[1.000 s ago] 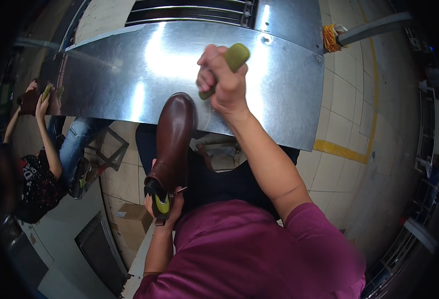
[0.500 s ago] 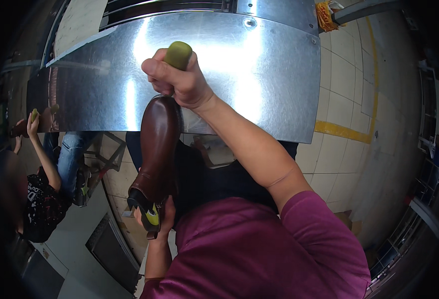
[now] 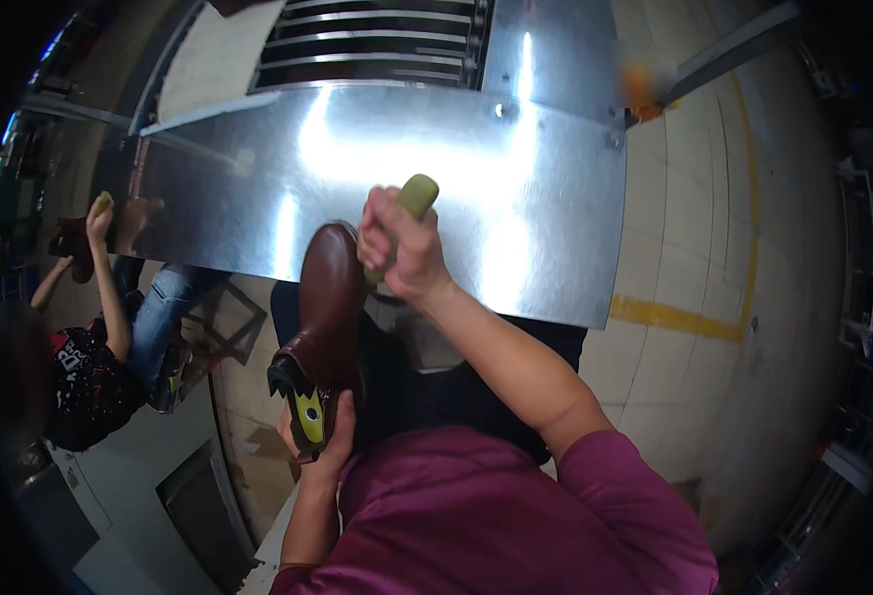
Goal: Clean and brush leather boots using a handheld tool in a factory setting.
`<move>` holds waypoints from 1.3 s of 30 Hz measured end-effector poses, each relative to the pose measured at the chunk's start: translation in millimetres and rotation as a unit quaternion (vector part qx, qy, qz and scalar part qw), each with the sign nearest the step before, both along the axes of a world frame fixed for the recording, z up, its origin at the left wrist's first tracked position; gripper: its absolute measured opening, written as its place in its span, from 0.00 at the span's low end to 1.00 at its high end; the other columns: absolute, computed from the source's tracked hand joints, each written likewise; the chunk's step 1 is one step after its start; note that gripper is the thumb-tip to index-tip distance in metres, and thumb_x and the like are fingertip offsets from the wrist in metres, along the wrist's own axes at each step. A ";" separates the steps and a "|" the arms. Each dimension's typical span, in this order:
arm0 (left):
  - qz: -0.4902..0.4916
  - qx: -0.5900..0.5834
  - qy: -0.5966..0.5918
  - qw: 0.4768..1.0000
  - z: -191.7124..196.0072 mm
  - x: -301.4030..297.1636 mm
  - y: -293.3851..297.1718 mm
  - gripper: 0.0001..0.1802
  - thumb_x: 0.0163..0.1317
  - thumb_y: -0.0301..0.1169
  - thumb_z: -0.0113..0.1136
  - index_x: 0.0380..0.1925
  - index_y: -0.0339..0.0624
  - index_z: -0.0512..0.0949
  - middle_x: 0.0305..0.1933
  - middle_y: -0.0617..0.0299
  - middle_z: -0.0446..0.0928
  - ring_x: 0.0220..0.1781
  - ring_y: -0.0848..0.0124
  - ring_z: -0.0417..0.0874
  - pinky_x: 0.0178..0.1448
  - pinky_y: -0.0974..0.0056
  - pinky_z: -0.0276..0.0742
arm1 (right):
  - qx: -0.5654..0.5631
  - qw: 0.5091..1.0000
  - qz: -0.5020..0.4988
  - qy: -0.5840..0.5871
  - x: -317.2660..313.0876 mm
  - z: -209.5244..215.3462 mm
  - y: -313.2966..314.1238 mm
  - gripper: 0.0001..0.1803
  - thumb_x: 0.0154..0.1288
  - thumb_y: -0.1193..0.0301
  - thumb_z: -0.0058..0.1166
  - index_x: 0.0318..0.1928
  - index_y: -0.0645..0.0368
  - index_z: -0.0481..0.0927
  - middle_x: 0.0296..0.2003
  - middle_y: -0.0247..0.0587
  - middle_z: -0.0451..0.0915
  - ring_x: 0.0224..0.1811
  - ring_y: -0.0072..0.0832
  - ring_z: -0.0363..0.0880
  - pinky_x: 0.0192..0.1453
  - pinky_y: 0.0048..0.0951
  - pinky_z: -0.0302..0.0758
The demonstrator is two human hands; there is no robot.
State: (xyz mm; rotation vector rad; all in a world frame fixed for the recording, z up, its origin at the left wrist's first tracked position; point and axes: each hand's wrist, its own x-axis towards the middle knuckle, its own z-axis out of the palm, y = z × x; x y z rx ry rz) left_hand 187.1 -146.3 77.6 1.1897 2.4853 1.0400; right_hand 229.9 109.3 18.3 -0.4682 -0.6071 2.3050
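A brown leather boot (image 3: 329, 288) lies along my lap with its toe at the edge of the metal table. A yellow-green shoe last (image 3: 310, 418) shows in its open top. My left hand (image 3: 325, 441) is closed around the boot at that end, fingers partly hidden beneath it. In a fist, my right hand (image 3: 404, 243) grips an olive-green rounded bar (image 3: 420, 192), whose kind I cannot make out. The bar's lower end is beside the boot's toe, on its right side; whether it touches there I cannot tell.
The shiny metal table (image 3: 387, 124) spans the far side, with a slatted roller section (image 3: 367, 45) behind it. At left a co-worker (image 3: 89, 377) holds another dark boot (image 3: 74, 243) and a green bar. A metal post (image 3: 729, 50) stands at the far right.
My right hand has come nearer and to the right, down from the toe to its side, still gripping the bar. The boot has shifted slightly right and nearer, and the view has moved.
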 end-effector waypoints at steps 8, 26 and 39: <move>0.177 0.251 -0.342 0.888 21.0 -13.7 -21.8 0.18 0.63 0.25 0.70 0.52 0.31 0.81 0.48 0.58 0.84 0.49 0.70 0.84 0.56 0.64 0.80 | 0.227 0.949 -0.045 -0.213 6.1 -22.6 102.6 0.27 0.74 0.41 0.54 0.40 0.55 0.80 0.28 0.35 0.80 0.31 0.26 0.81 0.38 0.31 0.79; 0.695 0.132 0.600 0.372 241.5 100.4 -310.2 0.26 0.59 0.33 0.74 0.56 0.36 0.81 0.43 0.52 0.88 0.44 0.64 0.88 0.51 0.59 0.82 | 0.307 0.936 0.020 -0.170 27.5 -36.1 106.5 0.30 0.76 0.44 0.54 0.42 0.63 0.78 0.27 0.35 0.74 0.30 0.26 0.76 0.44 0.28 0.77; 0.888 0.157 0.351 0.253 254.5 243.1 -659.7 0.39 0.55 0.41 0.78 0.63 0.37 0.74 0.56 0.49 0.84 0.56 0.54 0.86 0.59 0.51 0.80 | 0.305 0.935 0.043 -0.176 19.9 -48.2 107.7 0.30 0.75 0.42 0.54 0.41 0.62 0.78 0.27 0.36 0.75 0.31 0.27 0.78 0.44 0.28 0.78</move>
